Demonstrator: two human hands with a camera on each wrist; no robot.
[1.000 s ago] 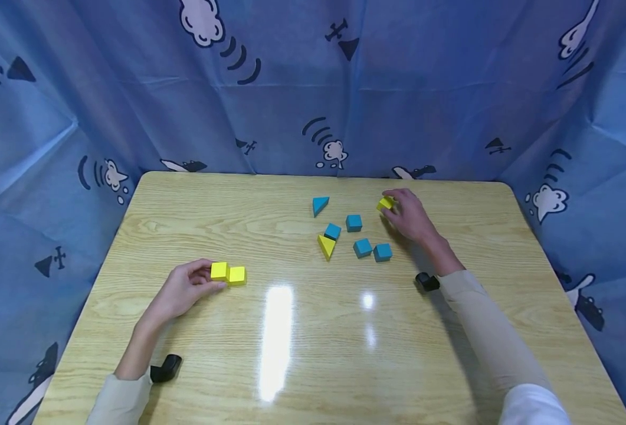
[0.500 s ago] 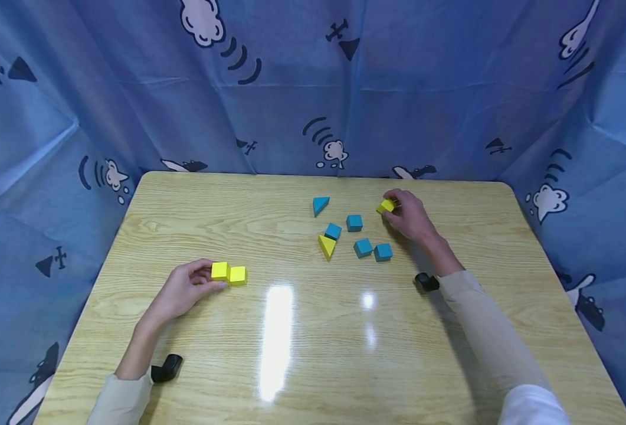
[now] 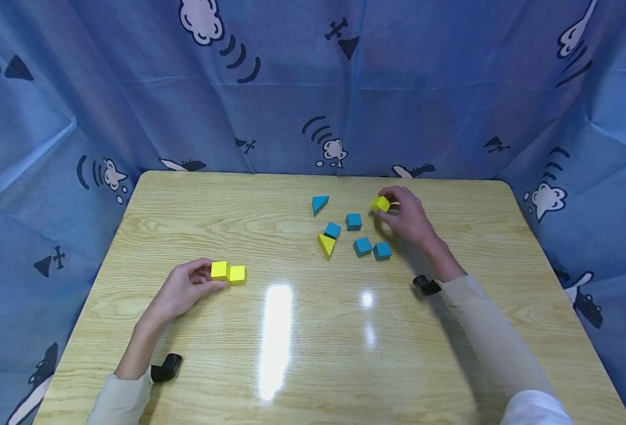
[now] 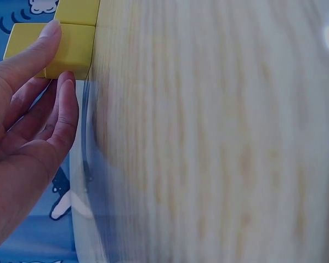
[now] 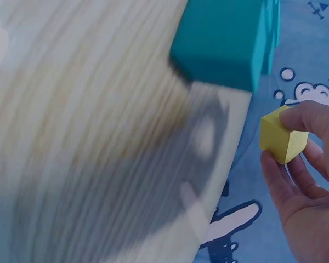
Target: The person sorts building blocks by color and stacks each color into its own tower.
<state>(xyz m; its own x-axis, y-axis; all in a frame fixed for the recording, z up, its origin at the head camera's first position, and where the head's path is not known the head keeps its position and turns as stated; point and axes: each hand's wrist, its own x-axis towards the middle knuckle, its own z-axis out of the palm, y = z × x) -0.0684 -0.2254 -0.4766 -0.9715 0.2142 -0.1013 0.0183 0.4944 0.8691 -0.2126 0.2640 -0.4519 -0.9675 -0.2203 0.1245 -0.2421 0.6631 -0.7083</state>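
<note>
At the left of the head view, my left hand [image 3: 187,286] pinches a yellow cube [image 3: 219,271] between thumb and fingers. A second yellow cube [image 3: 238,275] stands right against its right side; in the left wrist view the held cube [image 4: 71,52] shows under my thumb. Toward the back right, my right hand [image 3: 408,217] grips another yellow cube [image 3: 380,204] by thumb and fingertips. The right wrist view has this cube [image 5: 282,137] tilted and raised above the tabletop. Nearest to it is a blue cube [image 3: 353,222], a little to the left and front.
Two blue cubes, one here [image 3: 363,247] and one here [image 3: 382,251], lie in front of the right hand. A yellow triangular block [image 3: 326,246] touches a blue block [image 3: 333,230] mid-table. Behind them lies a blue triangular block [image 3: 320,204]. A blue patterned curtain [image 3: 291,88] surrounds the wooden table [image 3: 212,206].
My right hand has lifted its yellow cube and moved it slightly left, tilting it. My left hand and its two yellow cubes have stayed in place.
</note>
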